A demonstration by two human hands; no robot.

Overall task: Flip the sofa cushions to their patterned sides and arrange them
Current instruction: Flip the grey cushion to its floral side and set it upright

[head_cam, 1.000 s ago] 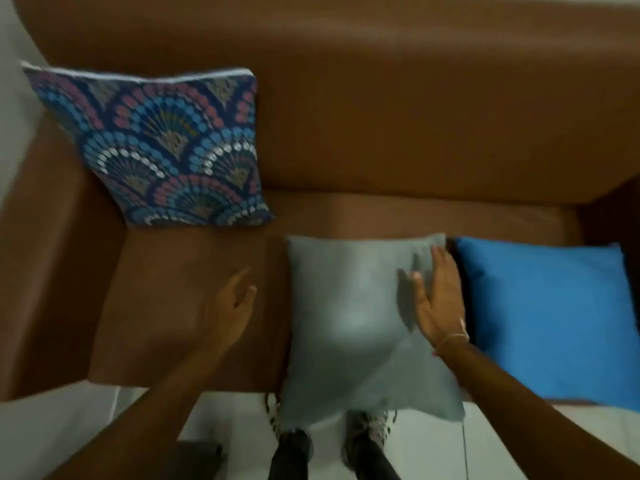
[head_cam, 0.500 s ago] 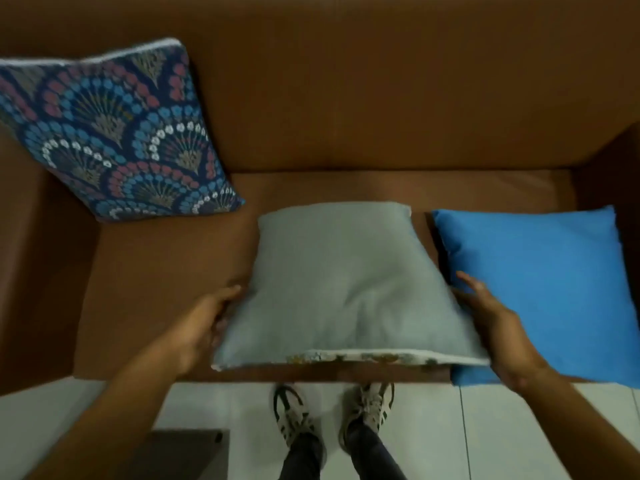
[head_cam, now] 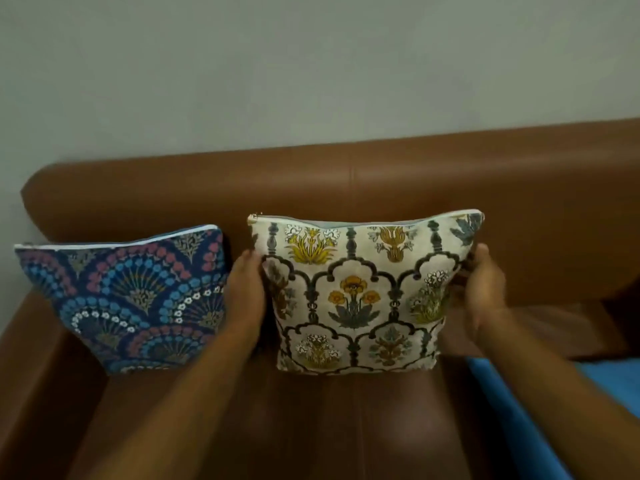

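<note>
A cream cushion with yellow flowers and dark arches (head_cam: 360, 296) stands upright against the brown sofa back (head_cam: 346, 181), patterned side facing me. My left hand (head_cam: 244, 289) presses its left edge and my right hand (head_cam: 483, 289) grips its right edge. To its left, a navy cushion with blue and pink fan motifs (head_cam: 135, 299) leans upright against the sofa back, patterned side out. A plain blue cushion (head_cam: 554, 403) lies flat on the seat at the lower right, partly behind my right forearm.
The brown leather seat (head_cam: 311, 420) stretches in front of the cushions. The left armrest (head_cam: 31, 375) rises beside the navy cushion. A pale grey wall (head_cam: 311, 71) stands behind the sofa.
The grey cushion was lifted from the seat, turned over to its floral side and stood against the sofa back between both hands. My view rose from the floor to the wall.
</note>
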